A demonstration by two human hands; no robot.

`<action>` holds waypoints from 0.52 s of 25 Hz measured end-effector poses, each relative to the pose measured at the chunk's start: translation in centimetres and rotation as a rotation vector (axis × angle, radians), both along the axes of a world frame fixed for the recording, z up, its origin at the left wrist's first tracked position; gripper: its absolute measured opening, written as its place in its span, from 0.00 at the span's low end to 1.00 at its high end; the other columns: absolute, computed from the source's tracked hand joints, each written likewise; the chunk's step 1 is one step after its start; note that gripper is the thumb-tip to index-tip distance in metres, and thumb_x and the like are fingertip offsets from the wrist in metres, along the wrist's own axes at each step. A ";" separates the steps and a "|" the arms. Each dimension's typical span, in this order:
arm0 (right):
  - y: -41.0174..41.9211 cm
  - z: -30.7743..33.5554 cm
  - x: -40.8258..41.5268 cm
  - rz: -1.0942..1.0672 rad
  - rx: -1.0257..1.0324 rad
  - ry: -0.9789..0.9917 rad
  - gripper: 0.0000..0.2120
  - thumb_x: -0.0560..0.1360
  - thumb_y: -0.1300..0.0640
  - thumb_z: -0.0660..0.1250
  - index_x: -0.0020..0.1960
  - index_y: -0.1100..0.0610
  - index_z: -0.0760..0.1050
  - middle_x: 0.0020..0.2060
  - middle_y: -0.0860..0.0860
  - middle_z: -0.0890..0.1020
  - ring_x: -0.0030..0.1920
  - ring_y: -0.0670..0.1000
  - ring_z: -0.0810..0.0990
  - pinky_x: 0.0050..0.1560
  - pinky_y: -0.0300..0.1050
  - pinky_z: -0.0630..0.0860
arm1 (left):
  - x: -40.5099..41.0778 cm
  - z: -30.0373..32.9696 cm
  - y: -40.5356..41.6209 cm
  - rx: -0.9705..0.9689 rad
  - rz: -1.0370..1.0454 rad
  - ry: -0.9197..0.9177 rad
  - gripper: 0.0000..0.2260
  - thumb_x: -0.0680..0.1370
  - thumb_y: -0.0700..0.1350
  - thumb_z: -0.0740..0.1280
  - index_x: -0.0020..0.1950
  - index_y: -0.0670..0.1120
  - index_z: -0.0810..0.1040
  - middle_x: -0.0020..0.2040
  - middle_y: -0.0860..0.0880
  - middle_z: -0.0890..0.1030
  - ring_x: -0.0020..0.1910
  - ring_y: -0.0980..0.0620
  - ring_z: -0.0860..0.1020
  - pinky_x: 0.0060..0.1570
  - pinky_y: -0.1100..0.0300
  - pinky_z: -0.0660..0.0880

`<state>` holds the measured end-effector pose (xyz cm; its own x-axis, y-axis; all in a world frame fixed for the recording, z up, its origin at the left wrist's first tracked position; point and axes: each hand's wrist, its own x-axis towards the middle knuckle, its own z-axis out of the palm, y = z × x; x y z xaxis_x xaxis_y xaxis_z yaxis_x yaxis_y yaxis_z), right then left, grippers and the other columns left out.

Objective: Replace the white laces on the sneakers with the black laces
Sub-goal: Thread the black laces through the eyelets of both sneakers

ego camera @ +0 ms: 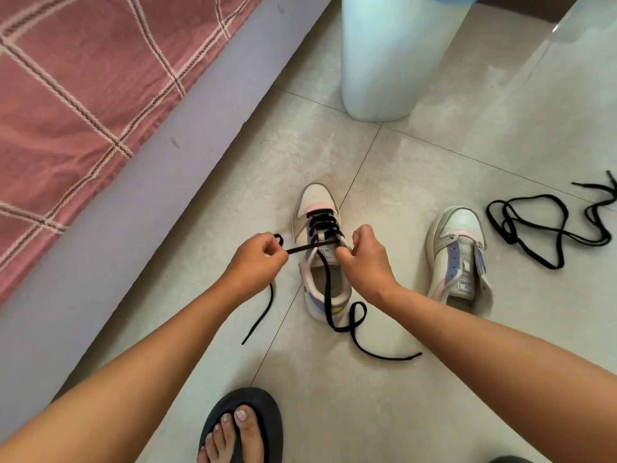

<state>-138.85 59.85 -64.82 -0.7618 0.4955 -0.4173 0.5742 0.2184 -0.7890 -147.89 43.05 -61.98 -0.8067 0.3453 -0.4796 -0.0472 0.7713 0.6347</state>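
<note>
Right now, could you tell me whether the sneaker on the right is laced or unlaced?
Unlaced. The right sneaker shows bare eyelets and an exposed tongue, with no lace through it; a loose black lace lies on the floor tiles beside it.

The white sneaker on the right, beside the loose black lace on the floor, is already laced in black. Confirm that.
Not so. The head view shows the white sneaker on the right with empty eyelets, no lace threaded. It does stand beside the loose black lace.
</note>
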 end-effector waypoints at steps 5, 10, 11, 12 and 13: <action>0.3 0.7 -0.2 0.070 0.063 -0.006 0.11 0.74 0.60 0.62 0.39 0.53 0.60 0.31 0.49 0.68 0.30 0.48 0.64 0.30 0.42 0.62 | -0.4 0.2 -0.5 -0.022 -0.038 -0.076 0.05 0.76 0.42 0.64 0.41 0.44 0.75 0.39 0.53 0.82 0.41 0.52 0.79 0.39 0.60 0.71; 0.3 1.8 1.0 0.318 0.505 0.096 0.04 0.76 0.57 0.64 0.46 0.57 0.70 0.36 0.51 0.72 0.35 0.53 0.69 0.30 0.44 0.63 | -2.0 1.3 -1.1 0.157 -0.011 -0.159 0.06 0.77 0.45 0.67 0.41 0.45 0.77 0.29 0.53 0.80 0.29 0.58 0.79 0.37 0.65 0.73; 0.2 1.9 1.4 0.327 0.597 0.185 0.05 0.75 0.57 0.66 0.46 0.59 0.74 0.38 0.53 0.72 0.36 0.54 0.70 0.31 0.43 0.65 | -2.1 1.4 -1.4 0.105 -0.059 -0.035 0.06 0.77 0.46 0.67 0.41 0.47 0.77 0.29 0.55 0.80 0.29 0.59 0.78 0.35 0.67 0.72; 0.2 1.9 1.7 0.327 0.641 0.238 0.06 0.75 0.58 0.67 0.48 0.61 0.76 0.39 0.55 0.73 0.37 0.55 0.71 0.31 0.45 0.67 | -2.2 1.3 -1.7 0.004 -0.153 0.146 0.06 0.77 0.47 0.67 0.41 0.48 0.77 0.30 0.56 0.79 0.30 0.58 0.78 0.33 0.66 0.71; 0.3 1.9 1.6 0.338 0.664 0.242 0.08 0.75 0.59 0.67 0.51 0.61 0.77 0.41 0.57 0.74 0.40 0.56 0.73 0.33 0.47 0.70 | -2.1 1.2 -2.0 -0.113 -0.268 0.327 0.05 0.77 0.49 0.66 0.43 0.49 0.76 0.33 0.56 0.79 0.33 0.56 0.77 0.33 0.63 0.71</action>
<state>-137.24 60.17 -62.96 -0.9479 0.3078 0.0825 0.2208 0.8209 -0.5267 -149.97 41.08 -60.74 -0.8116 0.5230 -0.2605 0.3537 0.7946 0.4935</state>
